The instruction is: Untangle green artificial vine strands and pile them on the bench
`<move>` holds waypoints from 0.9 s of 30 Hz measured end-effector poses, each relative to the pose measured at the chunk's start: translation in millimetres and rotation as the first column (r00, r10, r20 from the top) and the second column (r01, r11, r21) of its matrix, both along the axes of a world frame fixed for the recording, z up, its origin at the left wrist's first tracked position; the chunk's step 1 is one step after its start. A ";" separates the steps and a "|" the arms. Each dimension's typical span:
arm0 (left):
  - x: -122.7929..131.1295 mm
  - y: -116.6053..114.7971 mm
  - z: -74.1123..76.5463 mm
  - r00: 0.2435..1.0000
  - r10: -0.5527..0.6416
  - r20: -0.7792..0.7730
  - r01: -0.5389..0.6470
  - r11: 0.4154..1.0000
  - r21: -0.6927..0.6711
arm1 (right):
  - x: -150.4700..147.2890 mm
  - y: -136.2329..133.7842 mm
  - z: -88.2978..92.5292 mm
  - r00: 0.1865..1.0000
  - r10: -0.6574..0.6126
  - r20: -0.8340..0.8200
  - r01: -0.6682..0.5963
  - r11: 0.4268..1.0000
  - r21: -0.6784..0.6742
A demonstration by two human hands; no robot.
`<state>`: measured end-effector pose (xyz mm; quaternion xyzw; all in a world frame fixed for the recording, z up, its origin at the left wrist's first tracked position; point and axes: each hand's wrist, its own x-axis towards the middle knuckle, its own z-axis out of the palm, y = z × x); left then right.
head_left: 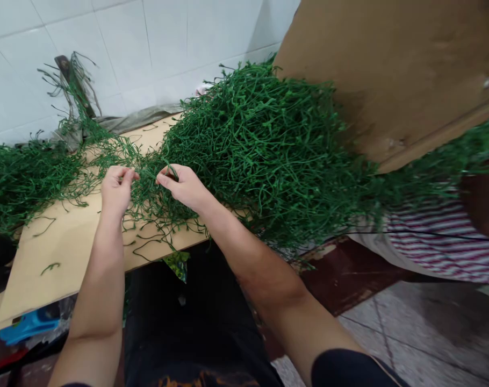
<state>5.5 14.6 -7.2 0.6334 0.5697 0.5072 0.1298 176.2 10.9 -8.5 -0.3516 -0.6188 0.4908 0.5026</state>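
Note:
My left hand (pixel 117 191) is closed in a pinch over the board, at the edge of the loose green stems; whatever lies between its fingertips is too small to make out. A short way to its right, my right hand (pixel 182 185) has thumb and fingers closed on a thin green stem (pixel 172 171). Between and behind the hands lie tangled green stems (pixel 148 185) with small forked tips, perhaps plastic. A large heap of the same stems (pixel 264 145) rises just right of my right hand.
A tan board (pixel 63 231) covers the work surface. Another stem pile (pixel 30 177) lies at the left, near an upright dark stick (pixel 73 86) hung with strands. A cardboard sheet (pixel 389 75) leans over the right. A person in a striped garment (pixel 441 236) is at the right edge.

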 end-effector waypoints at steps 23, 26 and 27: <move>44.3 -20.7 14.4 0.945 -0.237 0.227 0.272 0.952 -0.139 | 36.5 7.0 35.8 0.955 0.004 -0.297 -0.094 0.953 -0.290; 31.6 -17.9 19.6 0.903 -0.212 0.373 0.255 0.965 -0.068 | 41.3 6.5 33.8 0.963 -0.005 -0.269 -0.081 0.948 -0.308; 29.4 -18.1 21.8 0.888 -0.209 0.410 0.255 0.965 -0.061 | 41.4 6.3 33.3 0.963 0.002 -0.271 -0.088 0.948 -0.306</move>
